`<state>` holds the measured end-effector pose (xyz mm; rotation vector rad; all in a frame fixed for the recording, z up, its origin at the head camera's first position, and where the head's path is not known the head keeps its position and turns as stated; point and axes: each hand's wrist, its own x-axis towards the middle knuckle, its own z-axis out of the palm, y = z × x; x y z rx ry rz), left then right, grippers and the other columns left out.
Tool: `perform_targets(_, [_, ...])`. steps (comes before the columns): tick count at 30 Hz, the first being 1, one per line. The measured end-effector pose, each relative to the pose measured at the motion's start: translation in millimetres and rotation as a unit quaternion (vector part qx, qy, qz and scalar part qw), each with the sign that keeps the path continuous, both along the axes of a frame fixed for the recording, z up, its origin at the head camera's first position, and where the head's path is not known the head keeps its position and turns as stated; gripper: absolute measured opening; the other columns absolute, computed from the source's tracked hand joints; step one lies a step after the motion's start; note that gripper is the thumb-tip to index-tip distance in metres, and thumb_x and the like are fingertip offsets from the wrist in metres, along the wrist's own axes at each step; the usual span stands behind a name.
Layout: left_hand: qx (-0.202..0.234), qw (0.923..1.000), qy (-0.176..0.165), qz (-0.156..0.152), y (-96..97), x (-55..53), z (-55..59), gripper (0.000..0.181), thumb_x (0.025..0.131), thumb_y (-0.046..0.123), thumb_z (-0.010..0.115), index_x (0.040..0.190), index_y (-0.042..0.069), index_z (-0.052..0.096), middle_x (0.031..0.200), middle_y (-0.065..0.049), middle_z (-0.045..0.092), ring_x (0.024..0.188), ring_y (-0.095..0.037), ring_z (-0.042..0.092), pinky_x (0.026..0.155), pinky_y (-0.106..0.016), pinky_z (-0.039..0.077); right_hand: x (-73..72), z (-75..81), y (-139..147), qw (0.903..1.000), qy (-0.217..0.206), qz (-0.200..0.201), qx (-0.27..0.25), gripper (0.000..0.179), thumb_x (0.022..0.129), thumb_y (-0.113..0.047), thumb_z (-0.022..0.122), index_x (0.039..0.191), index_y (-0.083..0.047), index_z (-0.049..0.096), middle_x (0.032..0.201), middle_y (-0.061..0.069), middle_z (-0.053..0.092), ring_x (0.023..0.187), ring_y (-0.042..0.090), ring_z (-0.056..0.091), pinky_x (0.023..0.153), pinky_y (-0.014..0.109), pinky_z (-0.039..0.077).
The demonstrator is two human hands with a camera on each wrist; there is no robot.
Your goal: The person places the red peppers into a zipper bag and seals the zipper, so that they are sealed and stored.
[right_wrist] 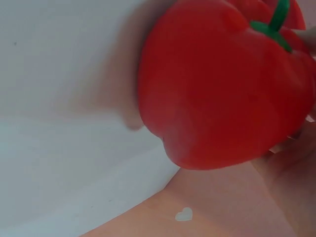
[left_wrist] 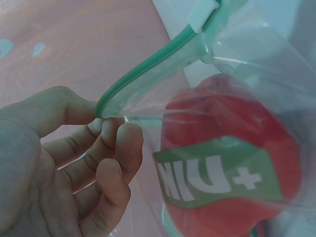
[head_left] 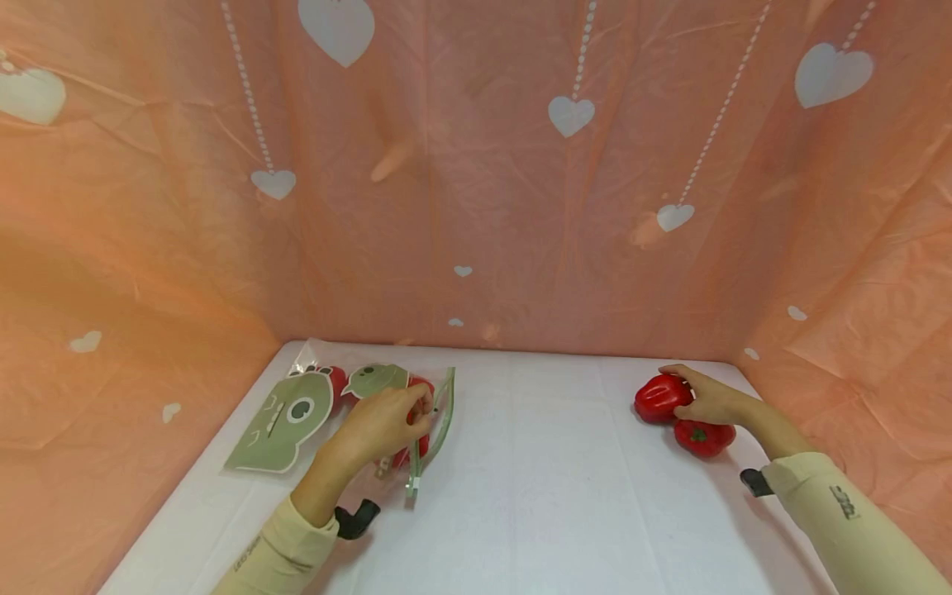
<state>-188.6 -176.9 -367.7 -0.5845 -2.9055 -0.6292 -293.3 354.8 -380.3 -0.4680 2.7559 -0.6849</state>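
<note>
Head view: a near pepper [head_left: 704, 440] sits right on the table [head_left: 535, 471]; touching it, just beyond, the right hand [head_left: 710, 401] grips a second pepper [head_left: 658, 398]. Leftward, the left hand [head_left: 383, 420] pinches the green rim [left_wrist: 148, 66] of a bag [left_wrist: 217, 170] — red pepper [left_wrist: 217, 106] inside. Behind hangs a curtain [head_left: 506, 207].

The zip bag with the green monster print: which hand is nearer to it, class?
Left. The left hand pinches the green edge of the zip bag; the right hand is across the table, at a loose red pepper.

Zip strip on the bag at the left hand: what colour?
Green. The zip strip shows best in the left wrist view.
</note>
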Motion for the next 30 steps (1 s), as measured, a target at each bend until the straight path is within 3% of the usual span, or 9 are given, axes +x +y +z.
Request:
perform_targets(9, [-0.002,1.0,-0.005,0.004,0.9,0.0,0.4,0.012,0.093,0.013,0.073,0.094,0.018,0.062,0.077,0.007,0.06,0.069,-0.012,0.053,0.059,-0.032,0.043,1.5,-0.5,-7,0.9986,0.053,0.008,-0.003,0.085,0.089,-0.023,0.087,0.154,0.005,0.04,0.133,0.031,0.058,0.121,0.05,0.057,0.086,0.055,0.062])
perform_targets(16, [-0.002,1.0,-0.005,0.005,-0.5,0.8,1.3,0.012,0.092,0.012,0.072,0.095,0.017,0.062,0.078,0.007,0.062,0.069,-0.012,0.054,0.059,-0.033,0.044,2.0,-4.9,-23,0.9931,0.108,0.029,-0.034,0.08,0.089,-0.028,0.088,0.151,0.003,0.047,0.131,0.022,0.063,0.118,0.04,0.06,0.092,0.056,0.059])
perform_targets(22, [-0.003,1.0,-0.006,0.007,-1.0,-0.3,1.1,0.011,0.093,0.012,0.072,0.096,0.017,0.063,0.079,0.007,0.063,0.068,-0.012,0.054,0.059,-0.033,0.044,7.7,-7.0,-46,0.9894,0.12,0.045,-0.069,0.077,0.088,-0.028,0.089,0.148,0.001,0.051,0.13,0.019,0.065,0.118,0.039,0.061,0.097,0.061,0.055])
perform_targets(30, [0.006,0.9999,-0.012,0.004,-1.6,-0.3,1.2,0.01,0.093,0.011,0.072,0.098,0.015,0.063,0.079,0.006,0.062,0.067,-0.011,0.054,0.057,-0.031,0.044,10.9,-12.0,-70,0.9834,0.141,0.074,-0.086,0.075,0.086,-0.028,0.091,0.147,-0.002,0.054,0.13,0.012,0.067,0.118,0.033,0.063,0.1,0.055,0.056])
